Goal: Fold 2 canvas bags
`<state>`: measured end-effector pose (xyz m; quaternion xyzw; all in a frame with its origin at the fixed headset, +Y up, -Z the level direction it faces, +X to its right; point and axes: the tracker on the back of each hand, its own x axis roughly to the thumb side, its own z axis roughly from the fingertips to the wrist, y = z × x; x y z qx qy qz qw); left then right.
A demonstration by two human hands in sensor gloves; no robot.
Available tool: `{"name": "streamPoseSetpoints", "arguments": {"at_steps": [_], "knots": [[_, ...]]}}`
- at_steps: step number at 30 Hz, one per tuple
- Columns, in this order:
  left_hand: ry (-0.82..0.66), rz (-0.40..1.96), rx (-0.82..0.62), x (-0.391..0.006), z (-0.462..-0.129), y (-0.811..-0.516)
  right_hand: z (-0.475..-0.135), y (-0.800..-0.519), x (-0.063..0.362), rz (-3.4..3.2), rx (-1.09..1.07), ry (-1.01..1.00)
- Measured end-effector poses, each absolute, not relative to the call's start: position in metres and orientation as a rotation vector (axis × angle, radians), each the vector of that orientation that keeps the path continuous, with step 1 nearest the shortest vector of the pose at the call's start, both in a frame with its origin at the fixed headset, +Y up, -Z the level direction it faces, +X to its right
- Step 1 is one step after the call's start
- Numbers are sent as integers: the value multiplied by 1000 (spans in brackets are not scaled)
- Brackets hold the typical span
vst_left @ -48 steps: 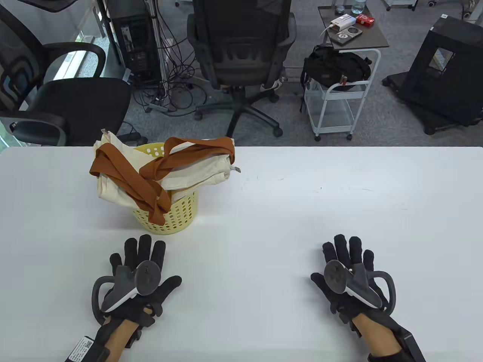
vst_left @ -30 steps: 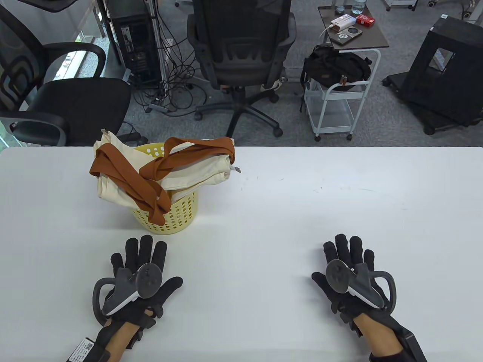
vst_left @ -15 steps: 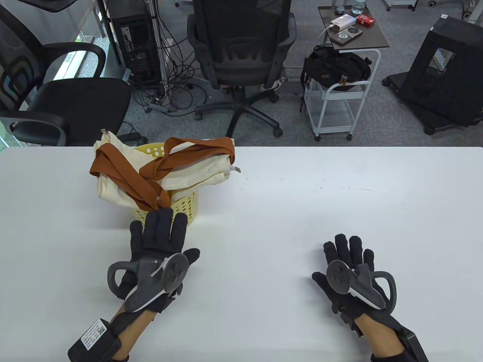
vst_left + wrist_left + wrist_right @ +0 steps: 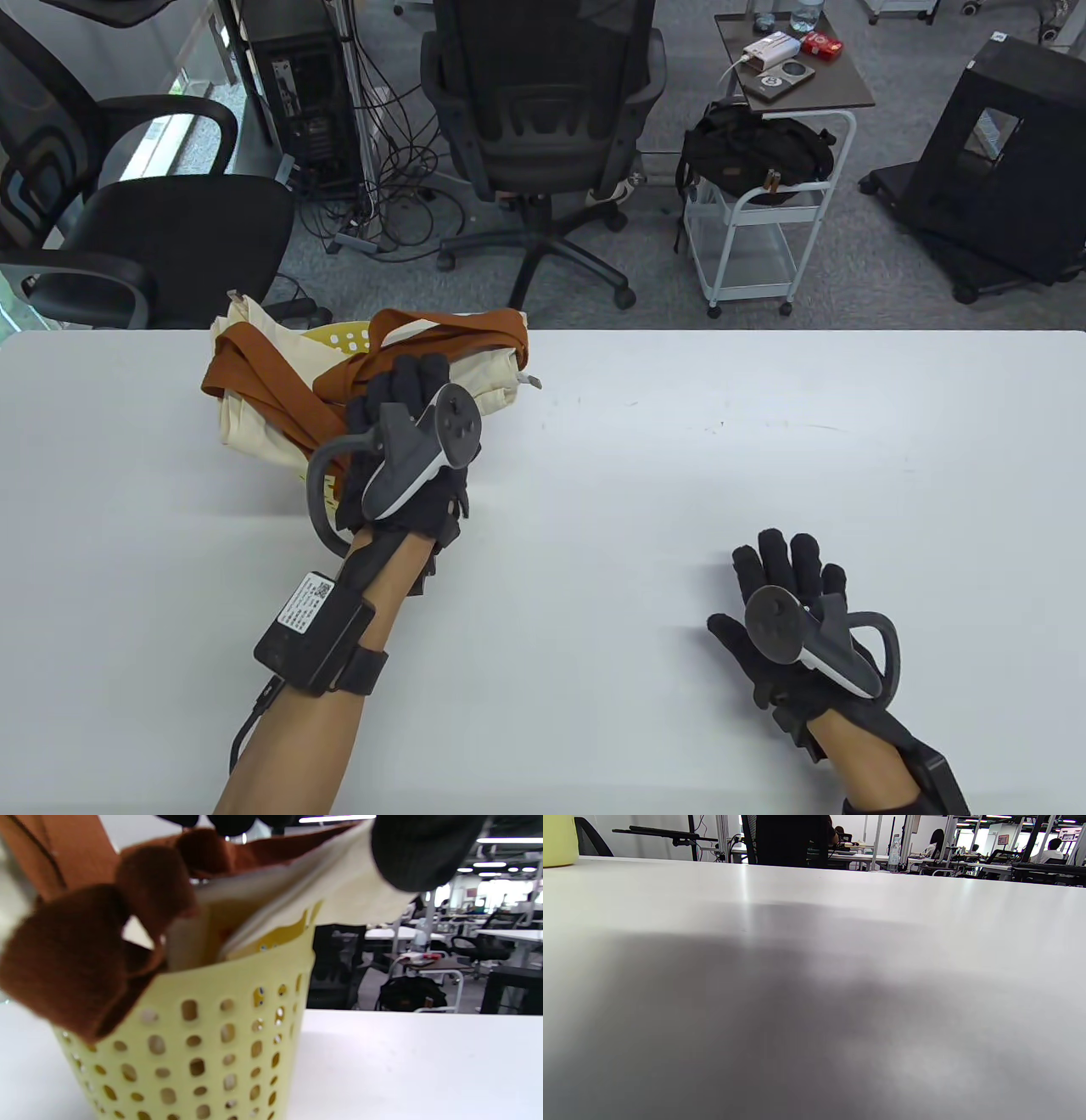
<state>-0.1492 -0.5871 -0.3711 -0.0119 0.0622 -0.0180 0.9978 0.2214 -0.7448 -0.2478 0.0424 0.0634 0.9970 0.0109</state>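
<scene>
Blocking yellow basket (image 4: 339,338): left hand (image 4: 407,441), grip unclear; right hand (image 4: 793,628) spread flat.

The yellow basket (image 4: 407,488), stuffed with canvas bags (image 4: 441,386), blocks the desk's (image 4: 679,441) far left part. From there to the right edge the desk lies open, apparently bare, except the right hand (image 4: 793,628) flat near the front edge.

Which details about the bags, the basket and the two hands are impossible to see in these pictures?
- Left hand grip on the canvas bags: fingertips hidden by hand and tracker in the table view; cut off at the top edge in the left wrist view.
- Yellow basket interior: covered by bags.
- Brown straps: blurred in the left wrist view.
- Right hand: absent from the right wrist view.
</scene>
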Motion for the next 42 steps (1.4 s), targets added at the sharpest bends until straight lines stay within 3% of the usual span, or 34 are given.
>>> {"name": "streamPoseSetpoints", "arguments": {"at_steps": [7,15,20,28,35,42], "knots": [[189,25,-19,-151,-397,-595,-248,-750,217,3133,151,232],[235,152,162,-171,-400,-581,-248,-753,215,3137,175,275],[288,444,226,-201,-396,-564,-248,-751,219,3121,151,257],[313,857,370,-230,-375,-523,-250,-754,222,3123,103,275],[249,968,464,-233,-344,-471,-253,-758,225,3117,83,320],[168,1105,480,-238,-314,-445,-255,-762,230,3110,50,349]]}}
